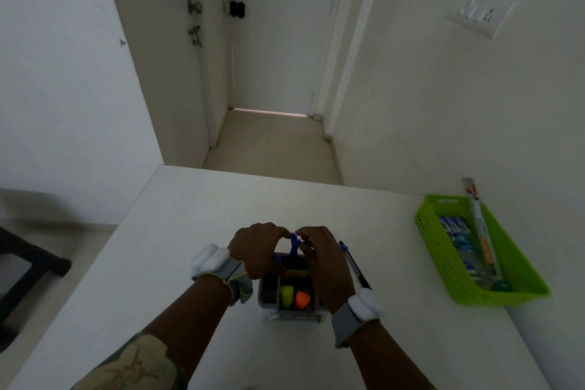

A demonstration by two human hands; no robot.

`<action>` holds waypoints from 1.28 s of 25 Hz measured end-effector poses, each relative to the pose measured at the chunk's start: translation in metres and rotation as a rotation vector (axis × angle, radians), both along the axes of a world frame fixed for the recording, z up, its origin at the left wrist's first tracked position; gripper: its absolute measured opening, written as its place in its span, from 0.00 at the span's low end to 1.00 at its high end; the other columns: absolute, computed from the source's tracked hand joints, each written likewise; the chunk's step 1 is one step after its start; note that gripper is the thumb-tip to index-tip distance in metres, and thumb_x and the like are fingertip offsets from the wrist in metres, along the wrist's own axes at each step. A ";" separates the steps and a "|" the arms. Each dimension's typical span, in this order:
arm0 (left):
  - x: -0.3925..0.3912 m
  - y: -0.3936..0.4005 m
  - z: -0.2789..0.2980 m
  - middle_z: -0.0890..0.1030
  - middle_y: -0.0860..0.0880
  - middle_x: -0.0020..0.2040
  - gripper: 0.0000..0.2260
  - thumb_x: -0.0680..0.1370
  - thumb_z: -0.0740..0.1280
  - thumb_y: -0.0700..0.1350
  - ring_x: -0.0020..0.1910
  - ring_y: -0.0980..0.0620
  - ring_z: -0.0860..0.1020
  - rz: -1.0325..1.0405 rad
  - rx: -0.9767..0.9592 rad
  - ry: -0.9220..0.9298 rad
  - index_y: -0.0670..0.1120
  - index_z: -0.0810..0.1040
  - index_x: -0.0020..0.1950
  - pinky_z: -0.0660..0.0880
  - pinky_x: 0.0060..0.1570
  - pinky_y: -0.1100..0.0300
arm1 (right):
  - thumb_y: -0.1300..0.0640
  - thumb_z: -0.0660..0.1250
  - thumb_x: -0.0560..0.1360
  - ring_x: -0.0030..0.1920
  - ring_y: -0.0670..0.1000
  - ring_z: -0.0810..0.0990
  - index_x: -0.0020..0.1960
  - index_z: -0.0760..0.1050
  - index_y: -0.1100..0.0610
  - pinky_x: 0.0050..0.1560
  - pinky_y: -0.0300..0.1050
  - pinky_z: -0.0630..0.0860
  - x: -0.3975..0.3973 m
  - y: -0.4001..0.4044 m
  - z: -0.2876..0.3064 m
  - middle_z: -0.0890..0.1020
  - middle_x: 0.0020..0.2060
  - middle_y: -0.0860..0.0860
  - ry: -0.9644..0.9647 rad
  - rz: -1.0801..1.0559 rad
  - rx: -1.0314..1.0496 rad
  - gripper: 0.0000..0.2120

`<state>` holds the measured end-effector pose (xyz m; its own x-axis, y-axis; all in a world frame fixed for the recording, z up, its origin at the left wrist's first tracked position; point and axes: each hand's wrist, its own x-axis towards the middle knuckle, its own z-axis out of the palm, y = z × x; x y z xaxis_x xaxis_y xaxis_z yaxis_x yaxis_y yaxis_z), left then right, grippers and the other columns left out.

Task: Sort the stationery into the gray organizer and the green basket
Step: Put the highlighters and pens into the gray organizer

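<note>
The gray organizer (pixel 269 301) stands on the white table near me, with a green highlighter (pixel 287 295) and an orange highlighter (pixel 302 300) upright in its front compartments. Both hands are curled over its far side. My left hand (pixel 256 250) and my right hand (pixel 323 260) meet at a bunch of blue pens (pixel 295 243) standing in the back compartment, and their fingertips pinch the pen tops. The lower parts of the pens are hidden by my hands. The green basket (pixel 443 256) sits at the right edge of the table, holding a ruler (pixel 481 231) and blue packets.
One blue-capped dark pen (pixel 353 261) lies on the table just right of my right hand. The table (pixel 190 215) ends at the far side before a tiled hallway with a closed door. A dark chair (pixel 28 263) stands at the left.
</note>
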<state>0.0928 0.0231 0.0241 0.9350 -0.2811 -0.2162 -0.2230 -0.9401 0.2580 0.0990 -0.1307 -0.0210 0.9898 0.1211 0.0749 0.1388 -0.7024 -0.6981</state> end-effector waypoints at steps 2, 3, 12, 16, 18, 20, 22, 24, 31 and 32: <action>0.001 0.002 -0.002 0.70 0.50 0.68 0.28 0.72 0.69 0.54 0.66 0.49 0.70 -0.019 0.059 -0.022 0.53 0.65 0.70 0.67 0.64 0.53 | 0.71 0.61 0.71 0.48 0.59 0.80 0.52 0.73 0.78 0.51 0.45 0.76 0.001 0.007 -0.002 0.78 0.46 0.75 0.014 0.070 0.018 0.12; 0.002 0.004 -0.004 0.71 0.51 0.68 0.25 0.73 0.68 0.52 0.65 0.49 0.71 -0.015 0.064 -0.055 0.53 0.67 0.69 0.66 0.64 0.54 | 0.68 0.64 0.70 0.41 0.54 0.81 0.53 0.74 0.76 0.45 0.42 0.76 0.002 0.007 -0.002 0.79 0.46 0.71 0.023 0.098 0.020 0.15; 0.009 0.000 -0.005 0.81 0.50 0.57 0.13 0.78 0.61 0.51 0.56 0.49 0.78 0.057 -0.039 -0.189 0.52 0.77 0.60 0.65 0.62 0.58 | 0.62 0.60 0.77 0.51 0.55 0.78 0.58 0.74 0.62 0.48 0.38 0.66 0.004 0.002 0.008 0.80 0.53 0.59 -0.130 0.126 -0.179 0.11; 0.013 -0.005 -0.010 0.80 0.53 0.59 0.13 0.79 0.58 0.53 0.61 0.52 0.76 0.075 -0.072 -0.141 0.54 0.75 0.61 0.53 0.71 0.53 | 0.59 0.59 0.78 0.52 0.58 0.79 0.59 0.74 0.63 0.53 0.48 0.73 0.000 -0.007 0.011 0.81 0.53 0.60 -0.131 0.104 -0.230 0.13; 0.012 -0.007 -0.011 0.80 0.54 0.59 0.13 0.79 0.58 0.53 0.60 0.52 0.76 0.077 -0.078 -0.143 0.55 0.75 0.61 0.53 0.72 0.52 | 0.59 0.60 0.73 0.50 0.59 0.82 0.58 0.76 0.64 0.51 0.50 0.78 -0.003 -0.009 0.014 0.82 0.50 0.63 -0.153 0.114 -0.243 0.16; 0.011 -0.009 -0.012 0.80 0.56 0.59 0.13 0.78 0.59 0.53 0.60 0.53 0.76 0.081 -0.096 -0.151 0.55 0.74 0.61 0.54 0.72 0.52 | 0.63 0.66 0.66 0.41 0.56 0.85 0.51 0.79 0.66 0.40 0.46 0.81 -0.002 -0.012 0.009 0.84 0.43 0.62 -0.180 0.113 -0.168 0.14; 0.010 -0.008 -0.012 0.79 0.57 0.60 0.14 0.77 0.61 0.53 0.61 0.54 0.75 0.087 -0.119 -0.132 0.55 0.73 0.63 0.54 0.71 0.52 | 0.67 0.68 0.65 0.42 0.54 0.85 0.50 0.79 0.67 0.42 0.41 0.79 -0.003 -0.011 0.006 0.84 0.44 0.63 -0.209 0.125 -0.127 0.14; 0.009 -0.006 -0.012 0.78 0.56 0.61 0.17 0.76 0.63 0.54 0.62 0.54 0.74 0.087 -0.137 -0.116 0.55 0.71 0.65 0.56 0.71 0.52 | 0.73 0.63 0.70 0.51 0.54 0.81 0.57 0.74 0.69 0.56 0.40 0.76 -0.002 -0.013 0.006 0.80 0.51 0.67 -0.113 0.085 -0.032 0.15; 0.007 0.001 -0.003 0.77 0.55 0.62 0.24 0.73 0.66 0.59 0.59 0.53 0.76 0.113 -0.222 -0.171 0.53 0.71 0.66 0.67 0.61 0.58 | 0.52 0.57 0.79 0.57 0.25 0.67 0.72 0.60 0.57 0.57 0.25 0.67 0.002 -0.023 0.003 0.78 0.53 0.55 -0.262 -0.034 0.148 0.23; 0.006 0.002 -0.003 0.77 0.55 0.62 0.24 0.72 0.66 0.59 0.58 0.53 0.76 0.115 -0.229 -0.172 0.53 0.71 0.66 0.67 0.60 0.59 | 0.56 0.58 0.79 0.59 0.30 0.70 0.70 0.63 0.52 0.56 0.34 0.72 0.004 -0.029 0.000 0.77 0.50 0.57 -0.309 -0.086 0.117 0.20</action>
<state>0.0993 0.0247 0.0209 0.9808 -0.1948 0.0052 -0.1777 -0.8833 0.4337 0.1026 -0.1593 -0.0210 0.9245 0.0109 0.3809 0.2995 -0.6387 -0.7087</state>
